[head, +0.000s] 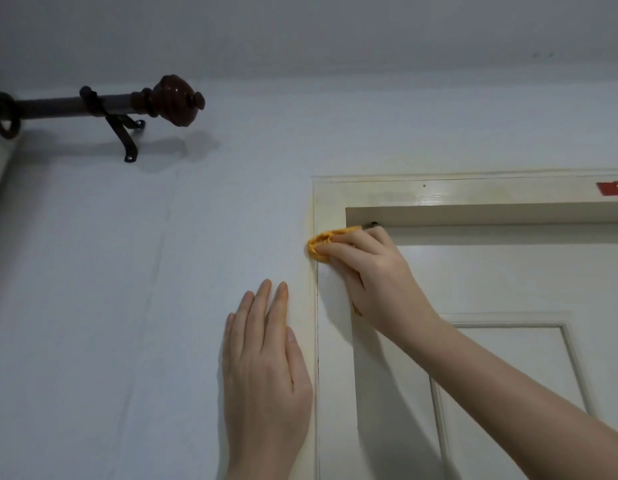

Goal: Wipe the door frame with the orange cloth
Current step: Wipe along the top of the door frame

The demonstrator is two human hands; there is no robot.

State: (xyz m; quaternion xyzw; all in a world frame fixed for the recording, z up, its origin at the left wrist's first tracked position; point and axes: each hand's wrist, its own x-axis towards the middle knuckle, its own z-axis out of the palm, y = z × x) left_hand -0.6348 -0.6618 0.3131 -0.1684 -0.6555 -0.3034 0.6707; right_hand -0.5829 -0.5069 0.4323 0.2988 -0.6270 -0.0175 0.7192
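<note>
The cream door frame [330, 202] runs up the left side of a closed door and across its top. My right hand [373, 271] presses the orange cloth [319, 242] flat against the frame's left upright, just below the top left corner. Most of the cloth is hidden under my fingers; a small orange bit also shows under my wrist. My left hand [266, 368] lies flat on the white wall just left of the frame, fingers pointing up, holding nothing.
A dark curtain rod [103, 105] with a round wooden knob sticks out from the wall at upper left on a metal bracket. The panelled white door [508, 358] fills the lower right. A red sticker [612, 187] sits on the frame's top bar at the right edge. The ceiling is close above.
</note>
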